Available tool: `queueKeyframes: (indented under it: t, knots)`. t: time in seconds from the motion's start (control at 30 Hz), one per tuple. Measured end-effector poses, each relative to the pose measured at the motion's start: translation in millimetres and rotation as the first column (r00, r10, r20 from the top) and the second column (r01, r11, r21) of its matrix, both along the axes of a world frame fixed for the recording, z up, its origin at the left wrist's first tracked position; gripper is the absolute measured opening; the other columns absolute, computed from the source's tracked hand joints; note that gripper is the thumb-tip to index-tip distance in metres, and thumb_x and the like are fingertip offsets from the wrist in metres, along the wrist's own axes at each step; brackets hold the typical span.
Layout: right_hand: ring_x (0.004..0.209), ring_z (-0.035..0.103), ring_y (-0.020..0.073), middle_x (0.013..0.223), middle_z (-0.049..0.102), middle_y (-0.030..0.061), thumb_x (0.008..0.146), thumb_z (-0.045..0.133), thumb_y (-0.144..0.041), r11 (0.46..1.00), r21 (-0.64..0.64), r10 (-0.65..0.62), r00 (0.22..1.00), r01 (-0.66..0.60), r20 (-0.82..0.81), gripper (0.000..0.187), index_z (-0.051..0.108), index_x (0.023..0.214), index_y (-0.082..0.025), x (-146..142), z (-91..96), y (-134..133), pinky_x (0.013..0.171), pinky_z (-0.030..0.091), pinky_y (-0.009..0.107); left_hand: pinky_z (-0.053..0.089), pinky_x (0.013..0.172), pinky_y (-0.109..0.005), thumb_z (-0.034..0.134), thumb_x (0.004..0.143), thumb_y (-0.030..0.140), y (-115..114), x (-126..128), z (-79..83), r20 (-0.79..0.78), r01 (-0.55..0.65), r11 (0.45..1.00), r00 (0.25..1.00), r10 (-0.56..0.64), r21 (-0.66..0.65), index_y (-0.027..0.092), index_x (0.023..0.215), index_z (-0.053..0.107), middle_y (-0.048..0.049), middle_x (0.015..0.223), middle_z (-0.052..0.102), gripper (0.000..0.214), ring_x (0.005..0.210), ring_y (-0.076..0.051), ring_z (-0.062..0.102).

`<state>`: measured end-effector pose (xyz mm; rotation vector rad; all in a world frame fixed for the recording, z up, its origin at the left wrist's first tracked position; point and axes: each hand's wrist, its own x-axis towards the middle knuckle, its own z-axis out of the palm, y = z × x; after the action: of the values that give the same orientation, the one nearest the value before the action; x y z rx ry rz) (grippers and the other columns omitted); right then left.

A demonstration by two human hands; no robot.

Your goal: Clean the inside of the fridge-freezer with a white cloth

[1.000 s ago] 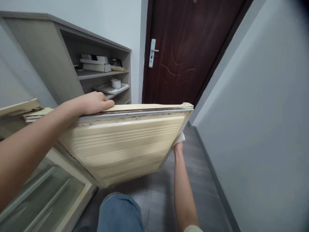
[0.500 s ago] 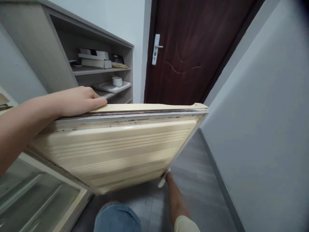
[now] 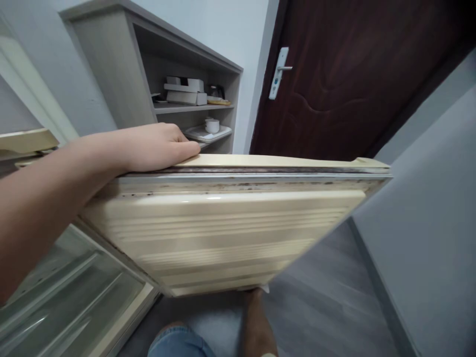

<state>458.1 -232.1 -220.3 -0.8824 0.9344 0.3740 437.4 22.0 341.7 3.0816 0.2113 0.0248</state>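
Observation:
A cream refrigerator door [image 3: 230, 218] stands swung open in front of me, with dark grime along its gasket. My left hand [image 3: 163, 146] is closed over its top edge, thumb on the near side. Low down, my right hand [image 3: 255, 293] reaches to the door's bottom edge. Its fingers are mostly hidden beneath the door. A bit of white cloth [image 3: 265, 287] sticks out beside that hand, pressed against the bottom edge. To the lower left is the refrigerator's inside [image 3: 67, 302], with clear-fronted drawers or shelves.
Behind the door is a grey shelf unit [image 3: 107, 64] with white boxes [image 3: 186, 94], trays and a white cup [image 3: 212, 126]. A dark red door [image 3: 334, 74] closes the far end. On the right runs a wall [image 3: 435, 208] above grey floor [image 3: 327, 287]. My knee [image 3: 180, 342] shows below.
My right hand and the cloth have moved along the door's bottom edge, from the outer corner toward the hinge side. My left hand keeps its grip. The view has turned left.

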Motion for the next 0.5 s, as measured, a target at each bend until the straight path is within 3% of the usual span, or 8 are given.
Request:
queueKeyframes:
  t: [0.07,0.13,0.27,0.37,0.43,0.5]
  knots:
    - [0.079,0.069,0.029,0.066,0.068,-0.0084,0.059,0.035,-0.044,0.99,0.137,-0.061,0.985,0.039,0.162,0.021,0.054,0.062,-0.036,-8,-13.4,23,0.067,0.051,0.048,0.036,0.06,-0.031,0.034,0.077,0.053,0,0,-0.5,0.012,0.018,1.0,1.0,-0.018,-0.012,0.02,0.052,0.048,0.0003,0.063,0.06,0.045,0.063,-0.016,0.054]
    - [0.08,0.069,0.0287,0.062,0.067,-0.0054,0.062,0.036,-0.045,0.982,0.185,-0.075,0.966,0.028,0.249,0.021,0.053,0.059,-0.034,-20,-23.8,47,0.072,0.05,0.049,0.037,0.059,-0.031,0.035,0.076,0.053,0,0,-1.1,0.026,0.029,0.999,0.999,-0.028,-0.025,0.021,0.052,0.049,0.0001,0.064,0.06,0.043,0.063,-0.017,0.055]
    - [0.078,0.069,0.0284,0.059,0.066,-0.0037,0.062,0.04,-0.045,0.981,0.175,0.032,0.952,-0.089,0.305,0.019,0.052,0.056,-0.032,-47,-30.7,99,0.073,0.05,0.049,0.04,0.067,-0.031,0.037,0.074,0.054,0,0,-2.2,0.036,-0.012,0.998,0.999,0.014,-0.054,0.021,0.065,0.061,-0.0021,0.072,0.061,0.041,0.076,-0.022,0.059]
    - [0.079,0.07,0.0307,0.063,0.068,-0.0053,0.059,0.041,-0.05,0.962,0.116,0.185,0.9,-0.249,0.395,0.02,0.055,0.059,-0.035,-68,-28.4,137,0.07,0.048,0.052,0.042,0.07,-0.031,0.036,0.075,0.054,-2,-2,-2.0,0.041,-0.002,0.997,0.999,0.005,-0.072,0.021,0.071,0.064,-0.0028,0.075,0.061,0.043,0.078,-0.023,0.059]
    - [0.083,0.07,0.0301,0.062,0.069,-0.0081,0.061,0.036,-0.055,0.889,-0.047,0.41,0.747,-0.455,0.524,0.027,0.057,0.06,-0.039,-81,-24.3,162,0.074,0.047,0.053,0.043,0.07,-0.031,0.035,0.075,0.055,-3,-5,-1.0,0.052,0.025,0.997,0.998,-0.021,-0.075,0.02,0.072,0.064,-0.003,0.075,0.061,0.046,0.076,-0.022,0.059]
    - [0.086,0.07,0.0273,0.059,0.068,-0.0116,0.066,0.031,-0.057,0.744,-0.264,0.623,0.493,-0.614,0.607,0.032,0.059,0.064,-0.042,-93,-16.6,186,0.079,0.046,0.051,0.043,0.069,-0.03,0.033,0.076,0.055,-5,-8,0.4,0.056,0.059,0.995,0.997,-0.055,-0.076,0.019,0.074,0.064,-0.0035,0.075,0.062,0.048,0.074,-0.02,0.059]
